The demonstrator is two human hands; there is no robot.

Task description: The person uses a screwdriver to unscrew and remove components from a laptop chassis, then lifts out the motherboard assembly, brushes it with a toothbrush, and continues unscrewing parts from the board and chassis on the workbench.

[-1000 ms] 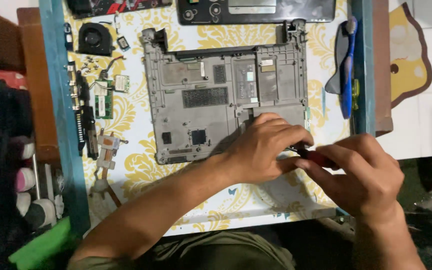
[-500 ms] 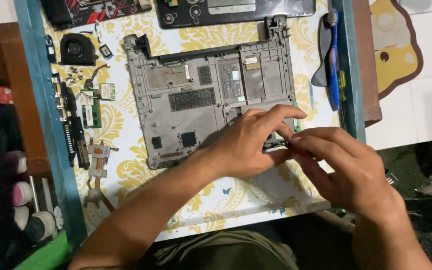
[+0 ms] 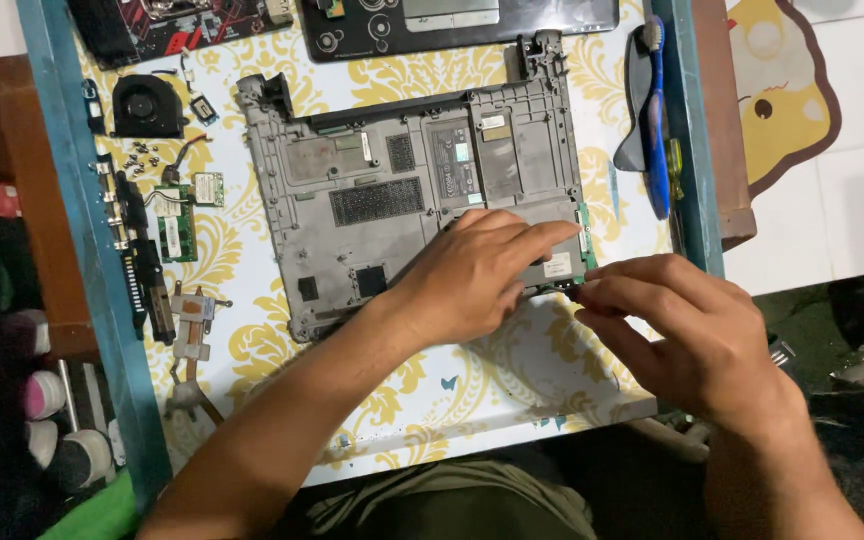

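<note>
Laptop base (image 3: 422,200) lying flat, long axis left-right

A grey laptop base (image 3: 412,200) lies flat, underside up, at frame centre, dusty, its lower right corner covered.

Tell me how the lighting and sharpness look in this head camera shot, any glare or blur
Head view: even, soft light on the grey laptop base, with no harsh glare; the left hand casts only a faint shadow on it. The right hand and the small fan look reasonably sharp. The lower right corner, beyond the table's blue edge, is dark and hard to read.
</note>
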